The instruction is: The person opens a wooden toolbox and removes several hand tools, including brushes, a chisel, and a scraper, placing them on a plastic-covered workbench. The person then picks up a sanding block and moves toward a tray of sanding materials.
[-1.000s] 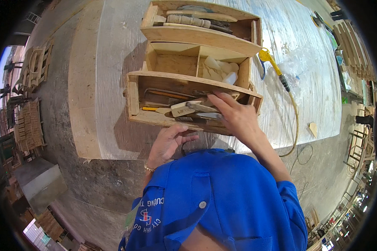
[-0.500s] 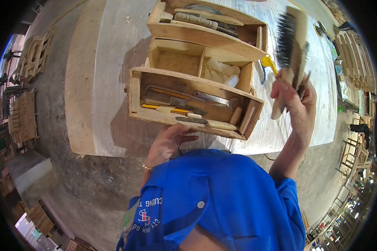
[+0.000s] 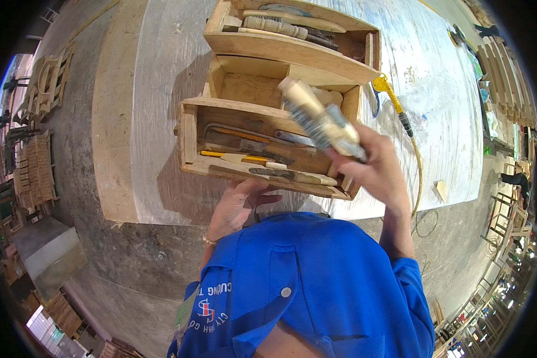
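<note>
My right hand (image 3: 376,164) is closed around a wooden-handled brush (image 3: 319,113), blurred by motion, above the right part of an opened wooden toolbox (image 3: 292,51). Something else may be held along with the brush; the blur hides it. At the toolbox's near side, my left hand (image 3: 238,206) has its fingers against the lower edge of the near tray (image 3: 191,137), and part of the grip is hidden. That tray holds a hacksaw (image 3: 238,132), a yellow pencil (image 3: 212,154) and a tool with a pale handle (image 3: 316,178). In the far tray lie a rough-handled tool (image 3: 274,27) and a curved pale handle (image 3: 298,19).
The toolbox stands on a pale worktable (image 3: 155,119). To its right lie a yellow air gun (image 3: 388,89) with its hose (image 3: 417,161), clear plastic (image 3: 420,101) and a wood scrap (image 3: 441,190). Wooden parts (image 3: 507,77) are stacked beyond the right edge.
My right hand has swung left and down with the brush, from beside the toolbox to over it. The toolbox appears slightly further left; my left hand stays at its near edge.
</note>
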### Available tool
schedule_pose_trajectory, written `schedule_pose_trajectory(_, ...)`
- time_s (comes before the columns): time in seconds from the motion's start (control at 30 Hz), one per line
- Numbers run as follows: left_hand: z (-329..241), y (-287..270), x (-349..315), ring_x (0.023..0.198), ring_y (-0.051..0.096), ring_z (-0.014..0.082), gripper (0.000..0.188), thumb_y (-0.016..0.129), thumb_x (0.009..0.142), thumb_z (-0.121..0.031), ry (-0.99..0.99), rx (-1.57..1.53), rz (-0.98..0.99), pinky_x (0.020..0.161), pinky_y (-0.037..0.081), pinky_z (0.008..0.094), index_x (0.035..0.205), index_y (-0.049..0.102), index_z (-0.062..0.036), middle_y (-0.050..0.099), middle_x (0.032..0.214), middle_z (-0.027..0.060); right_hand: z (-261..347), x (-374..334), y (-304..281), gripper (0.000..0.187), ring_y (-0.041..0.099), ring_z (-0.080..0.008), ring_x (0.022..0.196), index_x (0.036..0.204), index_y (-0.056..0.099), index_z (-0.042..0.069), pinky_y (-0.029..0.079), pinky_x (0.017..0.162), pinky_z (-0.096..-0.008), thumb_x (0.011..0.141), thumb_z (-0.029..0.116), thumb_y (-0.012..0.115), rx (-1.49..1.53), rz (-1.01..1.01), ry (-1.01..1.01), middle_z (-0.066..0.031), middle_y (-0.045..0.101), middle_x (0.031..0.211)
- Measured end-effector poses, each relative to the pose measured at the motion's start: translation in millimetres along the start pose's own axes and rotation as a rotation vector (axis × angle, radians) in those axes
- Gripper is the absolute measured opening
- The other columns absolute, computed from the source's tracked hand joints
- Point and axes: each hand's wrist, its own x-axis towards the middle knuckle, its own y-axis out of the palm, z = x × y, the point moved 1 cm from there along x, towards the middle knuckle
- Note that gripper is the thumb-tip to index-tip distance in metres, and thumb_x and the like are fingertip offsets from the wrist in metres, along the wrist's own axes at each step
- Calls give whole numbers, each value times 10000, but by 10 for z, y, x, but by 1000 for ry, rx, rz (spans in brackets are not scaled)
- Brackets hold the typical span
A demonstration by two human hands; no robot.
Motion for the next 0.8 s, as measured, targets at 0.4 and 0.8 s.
schedule_pose_trajectory(0.4, -59, 61, -91, 953, 581, 239, 208, 494, 849, -40, 166, 295, 124, 829, 507, 427, 1012, 558, 72, 594, 1009, 149, -132, 117, 432, 277, 577, -365, 692, 812, 514, 51, 434, 628, -440, 734, 261, 676, -444, 148, -86, -160, 596, 703)
schedule_pose_trajectory(0.8, -75, 103, -59, 989, 567, 248, 326, 480, 831, -92, -73, 32, -27, 861, 466, 435, 1124, 497, 49, 571, 1071, 149, -45, 231, 662, 264, 466, -292, 1068, 969, 521, 102, 398, 880, -396, 717, 156, 576, -539, 247, -560, -137, 484, 1065)
